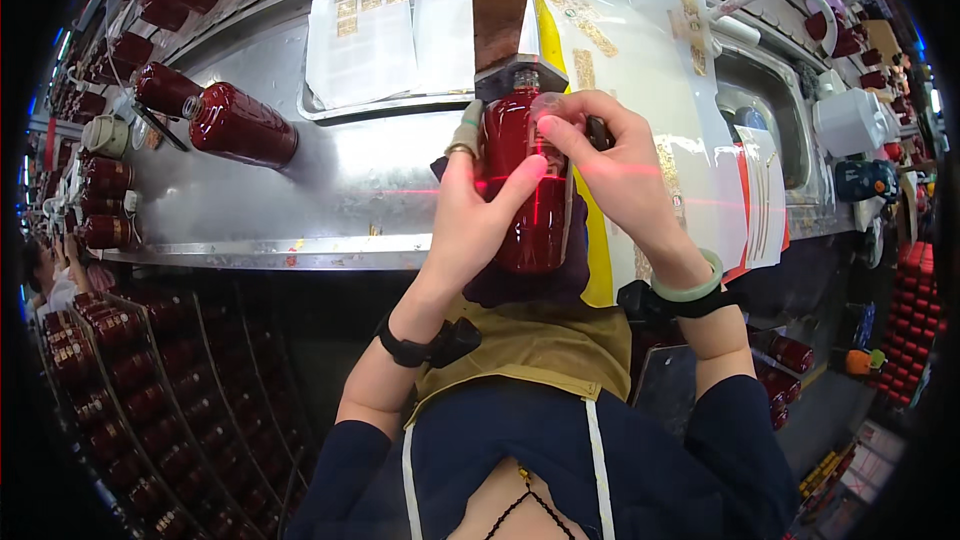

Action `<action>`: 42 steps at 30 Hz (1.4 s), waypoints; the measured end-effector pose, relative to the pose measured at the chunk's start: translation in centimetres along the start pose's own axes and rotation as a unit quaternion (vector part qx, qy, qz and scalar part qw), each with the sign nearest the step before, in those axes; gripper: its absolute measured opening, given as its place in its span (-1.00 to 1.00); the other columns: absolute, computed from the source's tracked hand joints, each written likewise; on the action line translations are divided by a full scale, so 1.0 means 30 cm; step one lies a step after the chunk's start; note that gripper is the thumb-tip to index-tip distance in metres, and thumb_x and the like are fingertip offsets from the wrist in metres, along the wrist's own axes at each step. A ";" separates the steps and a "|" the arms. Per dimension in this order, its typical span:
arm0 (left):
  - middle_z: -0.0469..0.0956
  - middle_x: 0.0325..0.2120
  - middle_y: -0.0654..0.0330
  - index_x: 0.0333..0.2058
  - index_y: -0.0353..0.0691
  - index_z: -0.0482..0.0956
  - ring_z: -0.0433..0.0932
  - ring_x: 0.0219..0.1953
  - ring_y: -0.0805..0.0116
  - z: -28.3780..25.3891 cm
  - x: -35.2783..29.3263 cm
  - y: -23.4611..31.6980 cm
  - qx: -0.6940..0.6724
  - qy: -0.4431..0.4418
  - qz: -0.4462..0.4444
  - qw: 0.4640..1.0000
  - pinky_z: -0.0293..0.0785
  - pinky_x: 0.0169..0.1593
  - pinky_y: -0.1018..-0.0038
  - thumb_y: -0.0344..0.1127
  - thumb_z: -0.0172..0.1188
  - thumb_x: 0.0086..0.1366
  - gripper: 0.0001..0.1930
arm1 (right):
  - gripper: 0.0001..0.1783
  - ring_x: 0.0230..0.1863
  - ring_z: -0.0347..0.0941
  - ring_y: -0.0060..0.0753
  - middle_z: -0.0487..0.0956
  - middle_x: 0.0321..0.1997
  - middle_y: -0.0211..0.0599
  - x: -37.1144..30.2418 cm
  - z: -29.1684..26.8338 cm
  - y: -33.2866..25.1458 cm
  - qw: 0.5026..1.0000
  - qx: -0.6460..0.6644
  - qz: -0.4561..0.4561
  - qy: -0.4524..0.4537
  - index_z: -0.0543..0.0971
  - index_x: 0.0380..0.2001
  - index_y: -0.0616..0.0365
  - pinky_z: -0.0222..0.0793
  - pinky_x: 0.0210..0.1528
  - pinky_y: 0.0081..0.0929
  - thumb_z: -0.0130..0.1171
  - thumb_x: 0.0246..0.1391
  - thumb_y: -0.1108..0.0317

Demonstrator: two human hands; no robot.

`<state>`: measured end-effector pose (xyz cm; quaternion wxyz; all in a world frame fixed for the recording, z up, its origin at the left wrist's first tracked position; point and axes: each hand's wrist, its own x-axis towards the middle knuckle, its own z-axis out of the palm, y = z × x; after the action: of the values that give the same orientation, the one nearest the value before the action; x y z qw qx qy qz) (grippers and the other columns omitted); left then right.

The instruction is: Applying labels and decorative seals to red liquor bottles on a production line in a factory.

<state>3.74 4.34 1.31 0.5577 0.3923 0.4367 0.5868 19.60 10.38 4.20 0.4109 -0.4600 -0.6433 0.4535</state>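
A glossy dark red glass bottle [528, 230] lies in front of me, its clear neck pointing away against a metal plate [550, 73]. My left hand [470, 205] wraps round its left side, the thumb pressed on top and a pale cover on one finger. At the bottle's upper right, my right hand [615, 145] is closed, its thumb and forefinger pinched at the shoulder by a small translucent piece I cannot make out. A dark object [599, 133] shows by its fingers. Red light lines cross on the bottle. Dark cloth [540, 288] lies beneath it.
A brown upright post [503, 0] stands just beyond the bottle. On the right lie sheets with gold decals [580, 25] and a sink [800, 140]; behind left, a tray [320, 105] bears white sheets. Two more red bottles [245, 127] lie on the left of the steel bench [370, 180].
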 end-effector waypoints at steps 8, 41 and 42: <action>0.42 0.26 0.02 0.44 -0.43 0.08 0.47 0.24 0.34 -0.015 0.023 0.012 -0.043 -0.023 -0.073 0.996 0.45 0.30 0.36 -0.38 0.34 0.38 -0.21 | -0.70 -0.40 0.24 -0.80 0.36 -0.45 -0.65 0.037 -0.003 0.004 0.986 0.110 0.120 0.020 0.64 -0.01 0.24 0.16 -0.34 -0.73 0.33 0.27 0.31; 0.36 0.29 0.00 0.43 -0.43 0.03 0.41 0.31 0.29 -0.032 -0.005 0.012 -0.031 -0.052 -0.085 0.995 0.38 0.37 0.30 -0.41 0.32 0.40 -0.21 | -0.60 -0.43 0.12 -0.78 0.22 -0.45 -0.70 0.016 0.019 0.045 0.986 0.097 0.134 0.022 0.66 -0.01 0.20 0.06 -0.39 -0.72 0.45 0.16 0.23; 0.35 0.29 0.00 0.44 -0.43 0.03 0.40 0.31 0.28 -0.033 -0.004 0.010 -0.029 -0.054 -0.083 0.995 0.38 0.37 0.30 -0.41 0.32 0.40 -0.21 | -0.60 -0.42 0.12 -0.78 0.22 -0.45 -0.70 0.016 0.019 0.044 0.986 0.096 0.132 0.021 0.66 -0.01 0.20 0.06 -0.38 -0.72 0.45 0.16 0.23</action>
<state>2.71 4.14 1.29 0.6385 0.3697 0.4200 0.5285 19.22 10.95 2.85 0.4034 -0.5088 -0.5216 0.5534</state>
